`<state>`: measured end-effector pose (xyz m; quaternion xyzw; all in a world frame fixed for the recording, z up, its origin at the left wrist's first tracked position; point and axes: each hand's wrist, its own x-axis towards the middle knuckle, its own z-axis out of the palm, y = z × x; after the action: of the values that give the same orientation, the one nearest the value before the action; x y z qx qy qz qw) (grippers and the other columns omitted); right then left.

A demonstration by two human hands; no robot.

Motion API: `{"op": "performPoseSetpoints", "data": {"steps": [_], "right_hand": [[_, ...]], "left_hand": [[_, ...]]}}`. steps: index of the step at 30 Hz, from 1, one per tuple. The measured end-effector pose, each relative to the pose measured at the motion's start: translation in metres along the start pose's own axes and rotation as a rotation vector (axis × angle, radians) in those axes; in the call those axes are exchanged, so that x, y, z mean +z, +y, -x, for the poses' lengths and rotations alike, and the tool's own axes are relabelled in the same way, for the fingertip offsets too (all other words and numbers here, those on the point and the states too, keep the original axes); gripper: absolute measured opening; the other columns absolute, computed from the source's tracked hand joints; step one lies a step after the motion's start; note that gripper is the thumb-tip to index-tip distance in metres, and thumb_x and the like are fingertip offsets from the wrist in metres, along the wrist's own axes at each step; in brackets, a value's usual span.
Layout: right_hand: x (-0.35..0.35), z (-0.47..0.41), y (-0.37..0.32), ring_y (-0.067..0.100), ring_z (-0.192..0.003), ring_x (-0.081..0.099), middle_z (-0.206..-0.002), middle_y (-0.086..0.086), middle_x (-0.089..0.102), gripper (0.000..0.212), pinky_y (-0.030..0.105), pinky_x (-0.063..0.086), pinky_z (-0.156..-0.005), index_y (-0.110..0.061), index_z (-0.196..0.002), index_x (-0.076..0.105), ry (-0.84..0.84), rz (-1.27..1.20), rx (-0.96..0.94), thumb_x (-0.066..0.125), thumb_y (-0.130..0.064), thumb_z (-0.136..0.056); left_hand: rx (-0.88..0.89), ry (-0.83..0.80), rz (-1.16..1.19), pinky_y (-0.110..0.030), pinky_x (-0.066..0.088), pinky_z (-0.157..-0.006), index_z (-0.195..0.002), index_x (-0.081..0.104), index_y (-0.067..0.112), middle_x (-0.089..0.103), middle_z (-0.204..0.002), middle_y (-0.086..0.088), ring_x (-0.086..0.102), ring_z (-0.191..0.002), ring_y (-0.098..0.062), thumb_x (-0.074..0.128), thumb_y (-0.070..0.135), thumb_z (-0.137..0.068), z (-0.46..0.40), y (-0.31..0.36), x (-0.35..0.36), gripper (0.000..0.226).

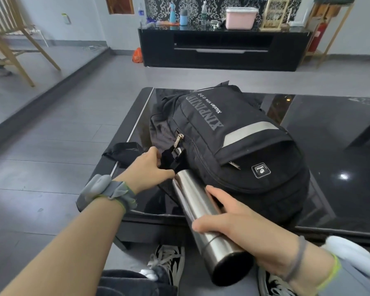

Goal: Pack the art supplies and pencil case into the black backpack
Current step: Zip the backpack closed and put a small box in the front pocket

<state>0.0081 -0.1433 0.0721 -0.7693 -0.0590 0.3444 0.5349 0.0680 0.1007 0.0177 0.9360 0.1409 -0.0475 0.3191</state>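
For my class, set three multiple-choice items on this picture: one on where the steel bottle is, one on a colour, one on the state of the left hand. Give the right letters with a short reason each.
1. Where does the far end of the steel bottle point?
A. at the side of the backpack, by the side pocket
B. at the floor under the table
C. at the shelf by the wall

2. What colour is the slanted stripe on the backpack?
A. red
B. grey
C. yellow

3. What is the left hand doing?
A. lying flat on the table
B. hanging idle, away from the bag
C. pinching black fabric at the backpack's side

Key: 1 A, the right hand grips the bottle with its far end at the bag's side. 2 B, the stripe is plainly grey on black. 3 C, fingers and thumb close on the fabric beside the zip pull.
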Motion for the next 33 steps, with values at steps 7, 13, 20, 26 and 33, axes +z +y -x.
{"op": "performPoseSetpoints", "data": {"steps": [7, 13, 20, 26, 33], "right_hand": [[-0.012, 0.004, 0.009, 0.001, -0.108, 0.047, -0.117, -0.020, 0.046, 0.091, 0.013, 0.039, -0.078, -0.034, -0.146, 0.032, 0.086, 0.336, -0.004, 0.078, -0.046, -0.068], [-0.003, -0.011, 0.011, 0.006, -0.095, 0.055, -0.103, -0.015, 0.052, 0.057, 0.025, 0.051, -0.083, -0.024, -0.108, 0.047, 0.166, 0.455, -0.003, 0.075, -0.051, -0.066], [0.015, -0.040, 0.014, 0.014, -0.097, 0.053, -0.113, -0.005, 0.054, 0.056, 0.024, 0.045, -0.078, -0.023, -0.114, 0.046, 0.211, 0.480, -0.092, 0.074, -0.047, -0.073], [0.032, -0.085, 0.008, 0.025, -0.126, 0.047, -0.136, 0.005, 0.049, 0.072, 0.032, 0.040, -0.097, -0.016, -0.135, 0.039, 0.291, 0.501, -0.226, 0.074, -0.040, -0.077], [0.048, -0.149, -0.011, 0.031, -0.116, 0.052, -0.123, 0.011, 0.051, 0.056, 0.033, 0.041, -0.086, -0.009, -0.121, 0.042, 0.412, 0.657, -0.383, 0.071, -0.034, -0.081]], "left_hand": [[-0.030, 0.220, -0.139, -0.044, 0.049, -0.089, -0.111, 0.036, 0.009, 0.048, -0.121, -0.015, 0.055, -0.108, -0.037, 0.079, 0.058, -0.074, -0.014, 0.007, 0.031, 0.075], [-0.041, 0.332, -0.475, -0.039, 0.037, -0.067, -0.110, 0.044, 0.011, 0.055, -0.120, -0.014, 0.065, -0.101, -0.043, 0.052, 0.027, -0.097, -0.021, 0.014, 0.041, 0.022], [-0.038, 0.343, -0.486, -0.037, 0.036, -0.067, -0.097, 0.046, 0.014, 0.064, -0.107, -0.013, 0.064, -0.095, -0.041, 0.046, 0.026, -0.098, -0.021, 0.017, 0.033, 0.013], [-0.010, 0.311, -0.421, -0.036, 0.040, -0.068, -0.093, 0.047, 0.013, 0.059, -0.093, -0.013, 0.061, -0.092, -0.041, 0.046, 0.027, -0.098, -0.016, 0.010, 0.021, 0.016], [0.069, 0.266, -0.422, -0.037, 0.038, -0.068, -0.090, 0.039, 0.012, 0.063, -0.100, -0.016, 0.062, -0.092, -0.041, 0.047, 0.025, -0.098, -0.019, 0.006, 0.025, 0.017]]}}
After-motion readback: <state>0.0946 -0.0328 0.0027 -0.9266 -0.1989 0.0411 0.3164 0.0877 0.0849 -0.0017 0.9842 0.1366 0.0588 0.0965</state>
